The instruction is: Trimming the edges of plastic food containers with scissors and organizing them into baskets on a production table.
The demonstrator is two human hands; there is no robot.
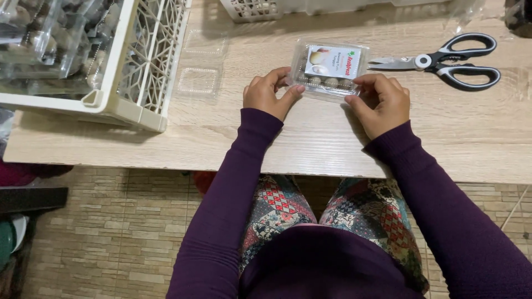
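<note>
A light wood-grain bench (138,141) fills the upper part of the view, its front edge running across the middle. Below it lies a floor (111,232) of narrow beige brick-like tiles set in staggered rows. At the far left edge of the floor, a dark flat board (30,198) and a green and white rounded object (10,237) show partly. The light is soft and even, with faint shadows on the bench.

Purple long sleeves, patterned trousers
</note>
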